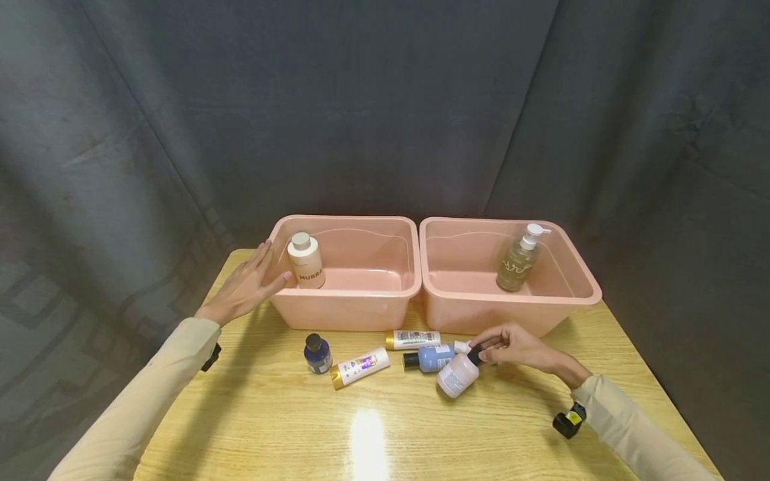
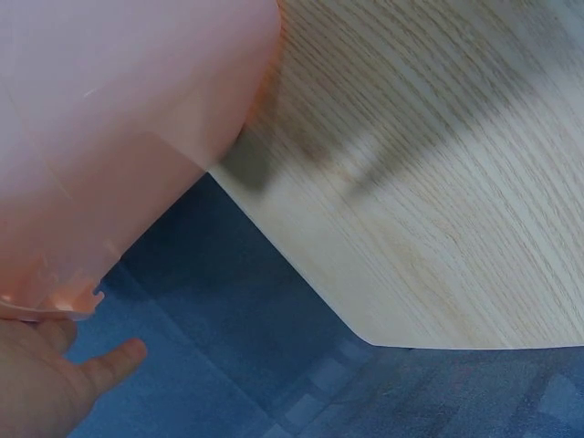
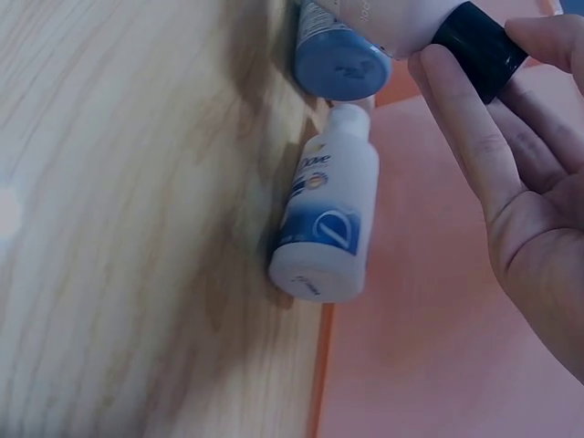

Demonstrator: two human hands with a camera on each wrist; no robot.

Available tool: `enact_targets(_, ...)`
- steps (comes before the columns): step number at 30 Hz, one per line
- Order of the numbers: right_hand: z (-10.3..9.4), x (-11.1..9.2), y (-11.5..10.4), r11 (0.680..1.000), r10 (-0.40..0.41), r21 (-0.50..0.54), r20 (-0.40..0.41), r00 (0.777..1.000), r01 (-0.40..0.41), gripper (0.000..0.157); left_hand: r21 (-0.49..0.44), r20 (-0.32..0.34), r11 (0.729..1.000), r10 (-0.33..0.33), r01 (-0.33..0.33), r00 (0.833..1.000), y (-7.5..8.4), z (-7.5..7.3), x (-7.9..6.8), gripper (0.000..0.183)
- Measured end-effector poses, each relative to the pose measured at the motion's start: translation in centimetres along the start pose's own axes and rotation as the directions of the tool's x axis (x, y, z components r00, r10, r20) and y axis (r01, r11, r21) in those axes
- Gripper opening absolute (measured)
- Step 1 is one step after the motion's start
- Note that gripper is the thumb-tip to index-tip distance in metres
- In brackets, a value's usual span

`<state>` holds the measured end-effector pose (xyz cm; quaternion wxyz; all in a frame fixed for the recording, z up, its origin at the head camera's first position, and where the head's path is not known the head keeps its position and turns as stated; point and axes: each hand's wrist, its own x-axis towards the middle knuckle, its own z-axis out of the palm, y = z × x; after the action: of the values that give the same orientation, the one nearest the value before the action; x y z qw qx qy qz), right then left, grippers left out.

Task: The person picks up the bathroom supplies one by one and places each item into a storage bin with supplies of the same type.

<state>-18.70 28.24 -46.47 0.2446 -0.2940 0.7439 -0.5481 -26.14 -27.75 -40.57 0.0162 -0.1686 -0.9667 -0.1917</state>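
My right hand (image 1: 516, 347) pinches the black cap (image 3: 481, 50) of a pale pink bottle (image 1: 458, 376), which hangs tilted with its base toward the front left. Beneath the right hand, mostly hidden in the head view, lies a white Dove bottle (image 3: 324, 210) with a blue label. A blue bottle (image 1: 436, 358) with a black cap lies just left of the pink one. My left hand (image 1: 243, 288) rests on the left rim of the left pink bin (image 1: 343, 310), its fingers straight. Inside that bin, near the hand, stands a white MURRA bottle (image 1: 307, 262).
The right pink bin (image 1: 481, 314) holds a green pump bottle (image 1: 516, 266). On the wooden table (image 1: 289, 427) are a dark blue bottle (image 1: 318, 356) standing upright and two white tubes with gold caps, one nearer (image 1: 363, 365) and one farther (image 1: 418, 339). A dark curtain (image 1: 361, 113) hangs behind.
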Motion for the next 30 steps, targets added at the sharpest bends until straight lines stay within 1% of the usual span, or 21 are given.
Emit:
enact_targets(3, 0.0, 0.0, -0.5, 1.0, 0.003, 0.01, -0.014, 1.0, -0.003, 0.03, -0.002, 0.002, 1.0, -0.005, 0.005, 1.0, -0.1, 0.1, 0.0, 0.088)
enact_targets(8, -0.1, 0.0, -1.2, 1.0, -0.012, -0.018, -0.059, 0.998, 0.011, 0.031, -0.003, 0.005, 1.0, -0.007, 0.007, 1.0, -0.1, 0.1, 0.0, 0.088)
enact_targets(13, -0.5, 0.0, -1.9, 0.997, -0.042, -0.073, -0.086, 0.995, 0.036, 0.029, -0.007, 0.006, 1.0, -0.005, 0.005, 1.0, 0.0, 0.0, 0.0, 0.088)
enact_targets(18, -0.8, 0.0, -2.5, 0.992, -0.056, -0.123, -0.118, 0.991, 0.041, 0.028, -0.004, 0.004, 1.0, -0.006, 0.006, 1.0, 0.0, 0.0, 0.0, 0.088)
enact_targets(26, -0.7, 0.0, -3.5, 0.992, -0.068, -0.118, -0.119, 0.991, 0.054, 0.028, -0.004, 0.005, 1.0, -0.01, 0.01, 1.0, 0.1, 0.0, 0.0, 0.088)
enact_targets(30, -0.6, 0.0, -4.2, 0.991, -0.087, -0.116, -0.146, 0.986, 0.07, 0.027, -0.003, 0.006, 1.0, -0.007, 0.007, 1.0, 0.1, -0.1, 0.0, 0.088)
